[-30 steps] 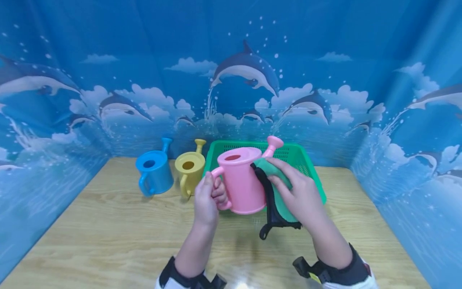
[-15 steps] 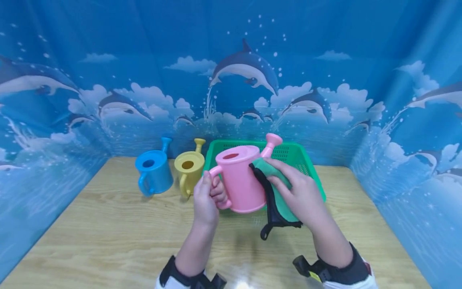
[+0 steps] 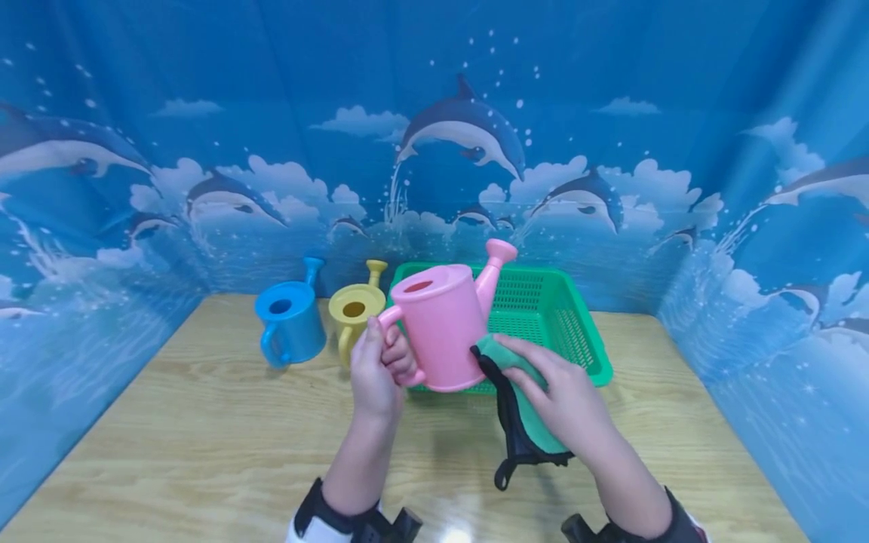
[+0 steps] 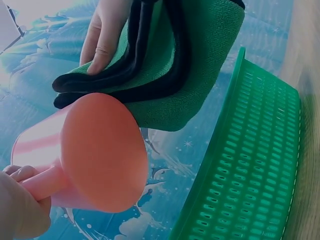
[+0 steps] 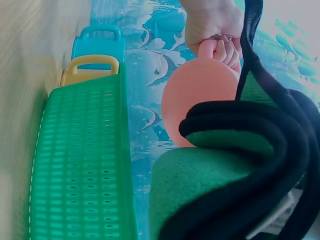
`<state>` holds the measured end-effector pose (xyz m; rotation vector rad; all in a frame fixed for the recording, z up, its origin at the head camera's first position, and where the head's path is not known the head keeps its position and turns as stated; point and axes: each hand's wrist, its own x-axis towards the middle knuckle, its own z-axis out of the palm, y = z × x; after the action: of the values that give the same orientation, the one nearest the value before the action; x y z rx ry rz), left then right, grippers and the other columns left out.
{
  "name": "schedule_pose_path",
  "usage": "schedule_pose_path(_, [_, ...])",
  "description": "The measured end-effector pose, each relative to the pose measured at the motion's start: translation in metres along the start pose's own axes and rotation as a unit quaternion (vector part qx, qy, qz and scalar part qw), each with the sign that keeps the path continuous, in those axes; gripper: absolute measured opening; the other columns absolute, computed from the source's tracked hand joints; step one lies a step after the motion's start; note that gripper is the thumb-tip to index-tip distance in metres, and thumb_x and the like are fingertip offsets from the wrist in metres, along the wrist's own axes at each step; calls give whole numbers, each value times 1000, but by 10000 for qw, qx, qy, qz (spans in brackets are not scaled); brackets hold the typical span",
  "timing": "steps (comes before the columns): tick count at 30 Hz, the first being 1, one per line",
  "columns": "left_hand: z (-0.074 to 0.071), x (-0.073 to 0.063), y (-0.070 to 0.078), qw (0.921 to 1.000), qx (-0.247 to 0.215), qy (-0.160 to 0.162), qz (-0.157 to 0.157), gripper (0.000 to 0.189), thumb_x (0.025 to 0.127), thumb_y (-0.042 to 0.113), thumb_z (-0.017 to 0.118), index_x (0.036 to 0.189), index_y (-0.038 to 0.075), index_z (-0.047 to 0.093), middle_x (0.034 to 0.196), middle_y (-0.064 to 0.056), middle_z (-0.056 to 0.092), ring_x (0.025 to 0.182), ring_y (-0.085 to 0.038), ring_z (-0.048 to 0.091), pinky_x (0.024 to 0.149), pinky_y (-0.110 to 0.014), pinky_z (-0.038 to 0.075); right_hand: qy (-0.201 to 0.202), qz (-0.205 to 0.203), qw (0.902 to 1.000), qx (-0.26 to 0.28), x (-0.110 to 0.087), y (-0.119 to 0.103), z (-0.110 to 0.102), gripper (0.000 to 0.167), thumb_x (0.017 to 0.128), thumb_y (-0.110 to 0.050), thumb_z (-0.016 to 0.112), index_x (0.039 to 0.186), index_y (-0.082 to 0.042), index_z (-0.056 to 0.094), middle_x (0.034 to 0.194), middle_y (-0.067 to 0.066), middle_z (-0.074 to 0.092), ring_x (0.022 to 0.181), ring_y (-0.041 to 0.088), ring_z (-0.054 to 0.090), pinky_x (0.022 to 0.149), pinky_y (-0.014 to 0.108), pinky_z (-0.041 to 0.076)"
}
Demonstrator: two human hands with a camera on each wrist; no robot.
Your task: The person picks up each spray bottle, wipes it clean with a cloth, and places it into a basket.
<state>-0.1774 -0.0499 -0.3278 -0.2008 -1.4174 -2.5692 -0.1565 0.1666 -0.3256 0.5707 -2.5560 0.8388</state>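
Observation:
A pink watering can [image 3: 444,332] is held up in the air in front of the green basket, its spout tilted up to the right. My left hand [image 3: 380,369] grips its handle, fingers curled round it. In my right hand [image 3: 566,392] is a folded green cloth [image 3: 532,418] with black edging and a hanging loop, pinched between thumb and fingers. The cloth's upper end is at the can's lower right side; the left wrist view shows the cloth [image 4: 200,65] close against the edge of the can's base [image 4: 105,155].
A green perforated basket [image 3: 573,332] stands on the wooden table [image 3: 204,445] behind the can. To its left stand a yellow watering can [image 3: 356,305] and a blue watering can [image 3: 292,324]. A dolphin-print curtain [image 3: 434,173] encloses the table's back and sides.
The pink can has risen slightly, shifted left and tilted more with my left hand. My right hand and the cloth have slid down from the can's upper side to its lower edge.

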Motion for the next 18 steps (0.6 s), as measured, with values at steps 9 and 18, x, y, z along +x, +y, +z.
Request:
schedule_pose_path(9, [0, -4, -4, 9982, 130, -591, 25, 46, 106, 38, 19, 68, 14, 26, 53, 8, 24, 43, -8, 21, 43, -19, 22, 1032, 100, 9946, 103, 18, 4, -4, 39, 89, -13, 69, 128, -17, 62, 118, 11, 68, 98, 31, 68, 76, 46, 55])
schedule_pose_path(18, [6, -7, -9, 9960, 446, -763, 140, 45, 106, 36, 20, 69, 12, 27, 54, 7, 24, 44, -8, 23, 44, -18, 25, 1104, 757, 9908, -210, 39, -2, -17, 39, 94, -24, 64, 132, -18, 58, 122, 15, 66, 92, 37, 67, 76, 50, 53])
